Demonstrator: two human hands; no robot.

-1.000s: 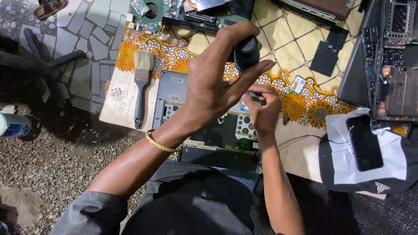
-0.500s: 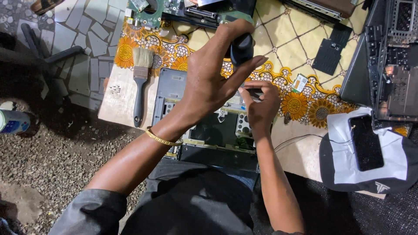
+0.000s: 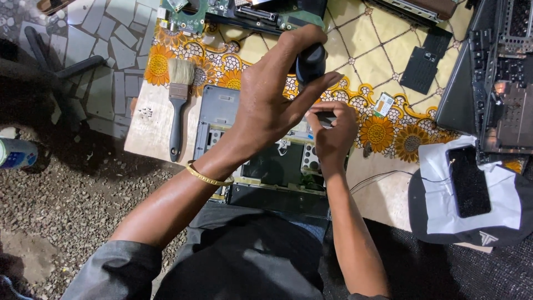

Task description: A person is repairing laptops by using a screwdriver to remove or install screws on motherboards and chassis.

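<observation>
An opened grey laptop base (image 3: 222,111) lies on a yellow flowered cloth (image 3: 377,66) in front of me, its dark inner parts showing. My left hand (image 3: 272,100) hovers over it and grips the black handle of a screwdriver (image 3: 311,62) from above. My right hand (image 3: 333,133) is lower, its fingers pinched around the tool's shaft or tip close to the laptop's inside. The tip itself is hidden by the fingers. A gold bangle (image 3: 208,176) circles my left wrist.
A paintbrush (image 3: 177,105) with a black handle lies left of the laptop. A green circuit board (image 3: 222,14) sits at the top, another opened laptop (image 3: 494,72) at right, a phone (image 3: 469,180) on a cap, a small green card (image 3: 383,104), a can (image 3: 16,153) on gravel.
The view has shifted slightly. Both hands stay on the screwdriver over the laptop, with only small movement of the fingers.
</observation>
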